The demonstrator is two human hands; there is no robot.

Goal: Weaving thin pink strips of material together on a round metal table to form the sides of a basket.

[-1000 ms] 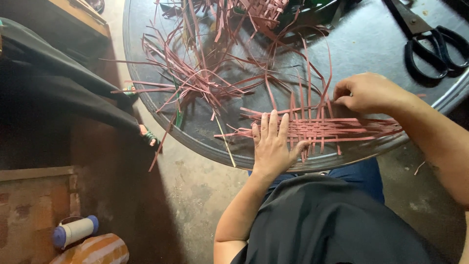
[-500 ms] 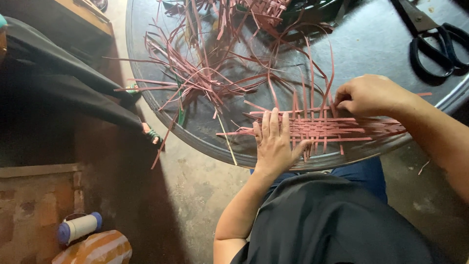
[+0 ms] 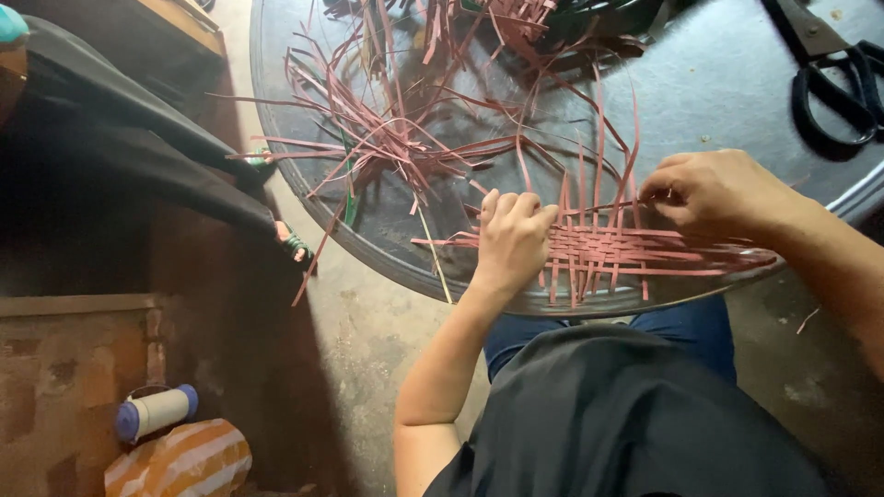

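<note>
Round glass table (image 3: 737, 83), left hand (image 3: 511, 241) flat on woven mat (image 3: 617, 250), right hand (image 3: 714, 189) seemingly pinching strip

A round dark table (image 3: 737, 83) fills the upper right; stained concrete floor (image 3: 368, 340) below, a brick ledge (image 3: 64, 368) lower left.

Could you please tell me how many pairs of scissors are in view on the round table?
1. The black scissors lie at the table's far right, beyond the right hand and apart from the woven mat. More could be hidden under the loose strips.
</note>
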